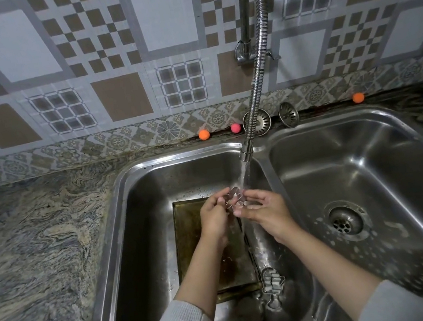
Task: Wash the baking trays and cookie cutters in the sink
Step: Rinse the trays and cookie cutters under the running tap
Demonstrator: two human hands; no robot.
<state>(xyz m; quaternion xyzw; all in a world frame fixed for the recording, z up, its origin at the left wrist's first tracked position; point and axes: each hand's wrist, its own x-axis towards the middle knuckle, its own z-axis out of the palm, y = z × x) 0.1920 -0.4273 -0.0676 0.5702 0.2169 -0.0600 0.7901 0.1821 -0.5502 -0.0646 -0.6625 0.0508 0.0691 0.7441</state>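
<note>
Over the left basin (132, 231) of a steel double sink, both my hands hold a small metal cookie cutter (235, 198) under running water from the flexible tap (245, 151). My left hand (215, 219) grips the cutter's left side. My right hand (265, 208) pinches its right side with curled fingers. A dark, greasy baking tray (190, 237) lies flat on the basin floor beneath my hands. Another metal cookie cutter (271, 281) rests at the tray's near right corner.
The right basin (374, 160) holds only water drops around its drain (345, 221). Two sink strainers (288, 114) lean against the tiled wall behind the sink. Small orange and pink balls (204, 134) sit along the wall. A granite counter (36, 247) stretches to the left.
</note>
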